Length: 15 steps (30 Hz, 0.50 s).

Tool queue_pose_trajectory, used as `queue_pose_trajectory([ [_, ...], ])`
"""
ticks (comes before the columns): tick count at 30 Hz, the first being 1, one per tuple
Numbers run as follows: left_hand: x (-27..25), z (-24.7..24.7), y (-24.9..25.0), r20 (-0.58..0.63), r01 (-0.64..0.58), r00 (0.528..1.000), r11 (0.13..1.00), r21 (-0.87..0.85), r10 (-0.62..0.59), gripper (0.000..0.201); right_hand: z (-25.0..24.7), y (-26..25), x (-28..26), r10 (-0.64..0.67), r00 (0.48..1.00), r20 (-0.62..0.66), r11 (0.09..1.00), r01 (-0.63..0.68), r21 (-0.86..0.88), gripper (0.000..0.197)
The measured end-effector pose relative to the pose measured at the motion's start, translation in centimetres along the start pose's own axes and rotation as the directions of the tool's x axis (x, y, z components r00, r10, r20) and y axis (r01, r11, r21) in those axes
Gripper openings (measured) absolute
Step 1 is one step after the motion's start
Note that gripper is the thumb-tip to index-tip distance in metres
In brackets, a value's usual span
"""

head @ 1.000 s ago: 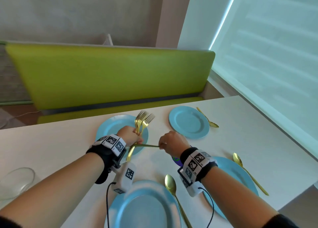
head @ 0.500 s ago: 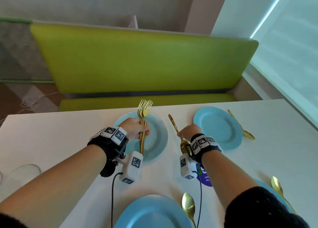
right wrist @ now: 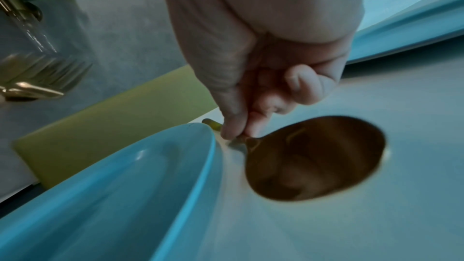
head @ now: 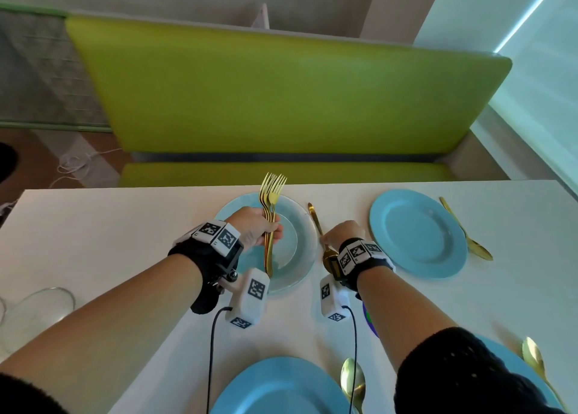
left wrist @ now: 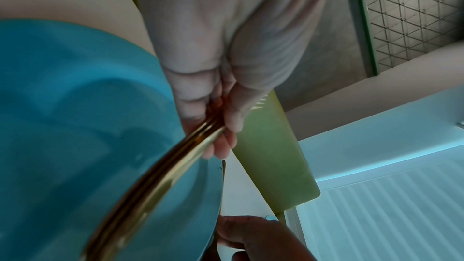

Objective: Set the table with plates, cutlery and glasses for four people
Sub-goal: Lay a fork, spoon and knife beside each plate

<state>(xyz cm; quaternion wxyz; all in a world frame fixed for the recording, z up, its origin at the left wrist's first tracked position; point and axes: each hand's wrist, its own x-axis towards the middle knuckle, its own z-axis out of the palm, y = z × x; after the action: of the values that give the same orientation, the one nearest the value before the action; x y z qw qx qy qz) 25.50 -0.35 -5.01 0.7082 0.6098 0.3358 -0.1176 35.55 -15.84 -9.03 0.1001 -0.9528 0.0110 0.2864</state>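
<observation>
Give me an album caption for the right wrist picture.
Right hand sets a gold spoon on the table beside a blue plate.

Both forearms bare below black knit sleeves (head: 463,363). Black wrist straps (head: 200,257) carry white blocks with black square fiducial markers (head: 219,232). White camera pods (head: 250,301) (one tagged pod under each strap) trail thin black cables (head: 212,351) back along the forearms.
</observation>
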Motion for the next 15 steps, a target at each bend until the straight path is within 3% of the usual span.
queue_pose_trajectory([
  [3,0.25,0.08,-0.06,0.006,0.006,1.000,1.000,0.003,-0.006,0.017,0.16,-0.15,0.39,0.015,0.999,-0.033,1.000,-0.015,-0.010,0.039],
  [10,0.43,0.06,-0.22,0.017,0.008,1.000,1.000,0.022,-0.008,0.019,0.32,-0.50,1.05,0.006,0.999,-0.041,0.996,-0.010,-0.086,0.019],
  [15,0.56,-0.18,-0.22,0.009,0.012,1.000,1.000,0.021,-0.012,0.020,0.23,-0.57,1.12,0.023,0.999,-0.042,0.999,-0.025,-0.044,0.014],
])
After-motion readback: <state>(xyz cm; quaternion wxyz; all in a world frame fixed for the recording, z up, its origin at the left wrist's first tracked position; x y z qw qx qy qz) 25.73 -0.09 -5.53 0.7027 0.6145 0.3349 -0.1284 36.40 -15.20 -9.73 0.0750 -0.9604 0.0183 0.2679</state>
